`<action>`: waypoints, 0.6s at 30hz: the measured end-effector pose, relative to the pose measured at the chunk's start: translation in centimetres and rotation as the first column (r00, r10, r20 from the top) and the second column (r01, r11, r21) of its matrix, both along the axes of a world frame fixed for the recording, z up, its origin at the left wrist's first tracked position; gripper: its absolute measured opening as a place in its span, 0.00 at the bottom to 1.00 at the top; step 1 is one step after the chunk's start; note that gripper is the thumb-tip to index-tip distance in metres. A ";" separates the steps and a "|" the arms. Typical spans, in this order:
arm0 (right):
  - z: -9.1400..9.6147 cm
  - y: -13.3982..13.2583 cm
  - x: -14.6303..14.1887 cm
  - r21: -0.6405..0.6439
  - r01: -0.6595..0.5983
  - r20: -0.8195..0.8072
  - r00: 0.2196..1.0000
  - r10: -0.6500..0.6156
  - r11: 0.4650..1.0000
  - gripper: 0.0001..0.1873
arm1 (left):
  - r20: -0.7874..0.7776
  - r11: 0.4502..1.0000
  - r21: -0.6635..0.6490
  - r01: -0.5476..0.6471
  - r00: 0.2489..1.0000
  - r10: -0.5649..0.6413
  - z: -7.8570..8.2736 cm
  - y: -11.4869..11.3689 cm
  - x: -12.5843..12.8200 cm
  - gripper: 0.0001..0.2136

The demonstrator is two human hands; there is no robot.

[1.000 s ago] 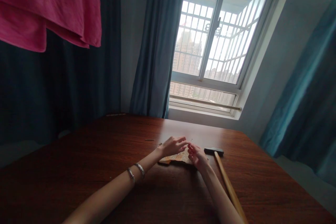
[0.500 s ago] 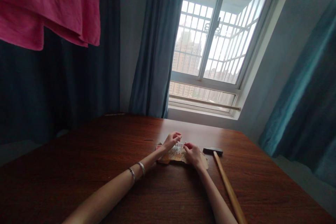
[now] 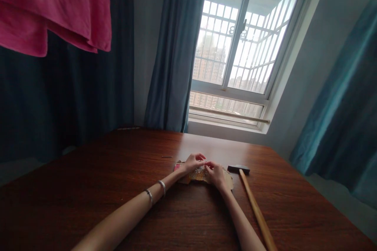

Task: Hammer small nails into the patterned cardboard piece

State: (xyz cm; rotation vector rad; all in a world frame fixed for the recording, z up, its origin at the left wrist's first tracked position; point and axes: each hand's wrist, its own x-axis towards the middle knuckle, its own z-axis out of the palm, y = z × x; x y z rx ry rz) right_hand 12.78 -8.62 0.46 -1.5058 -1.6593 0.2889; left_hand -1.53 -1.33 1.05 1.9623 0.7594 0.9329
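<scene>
A piece of cardboard (image 3: 200, 174), dotted with many small holes or marks, lies on the table beneath my hands. My left hand (image 3: 193, 162) is over its far left part, fingers bent and tips together. From the right, my right hand (image 3: 215, 173) reaches over the cardboard, thumb and forefinger pinched on what looks like a nail. The fingertips of both hands meet above the middle. They mostly hide the small upright nails there. Whatever the left fingers grip is too small to make out.
A hammer (image 3: 239, 169) with a long wooden handle lies right of the cardboard, beside my right forearm. A thin nail-like piece (image 3: 167, 156) rests to the left on the brown wooden table (image 3: 112, 180). Beyond stand curtains (image 3: 173, 55) and a window (image 3: 229, 47); a pink cloth (image 3: 67, 8) hangs upper left.
My left hand has shifted right and down, its fingers closing in to meet the right fingertips. The row of upright nails, visible before, is now mostly covered. The hammer has not moved.
</scene>
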 end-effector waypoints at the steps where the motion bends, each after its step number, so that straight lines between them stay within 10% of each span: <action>1: -0.1 0.0 0.1 0.006 0.004 0.006 1.000 -0.004 1.000 0.10 | -0.007 1.000 0.021 0.003 1.000 -0.003 0.1 0.0 0.0 0.15; 18: 3.1 -2.2 2.3 -0.151 0.063 0.169 0.985 -0.037 0.986 0.13 | -0.054 0.999 0.035 -0.029 0.998 0.031 -0.3 0.0 0.4 0.13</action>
